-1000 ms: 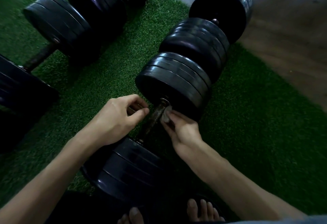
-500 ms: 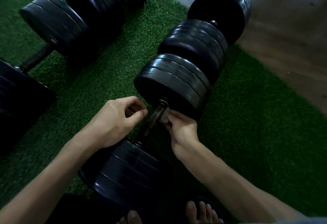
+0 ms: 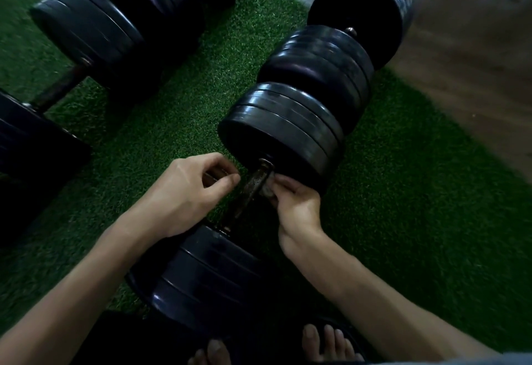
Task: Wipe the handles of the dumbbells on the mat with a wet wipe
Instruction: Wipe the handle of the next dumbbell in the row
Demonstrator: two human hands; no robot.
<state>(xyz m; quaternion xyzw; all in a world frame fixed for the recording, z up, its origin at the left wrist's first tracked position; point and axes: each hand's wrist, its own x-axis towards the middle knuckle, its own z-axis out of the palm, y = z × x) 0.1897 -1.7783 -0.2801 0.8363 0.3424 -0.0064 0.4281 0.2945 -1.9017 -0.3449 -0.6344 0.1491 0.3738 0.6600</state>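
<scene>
Still early. Wiping the near dumbbell's handle [image 3: 253,189] on the green mat [image 3: 403,192]. Right hand [image 3: 296,206] pinching the wet wipe [image 3: 266,192] against the bar. Left hand [image 3: 187,192] curled beside it, maybe empty, hard to tell. Other dumbbells [image 3: 86,33] waiting.

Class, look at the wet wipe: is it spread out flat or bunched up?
Bunched up. The wipe shows only as a small crumpled wad pinched in the right hand against the handle.

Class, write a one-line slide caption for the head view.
Right hand presses a wet wipe against a dumbbell handle on green turf mat.
</scene>
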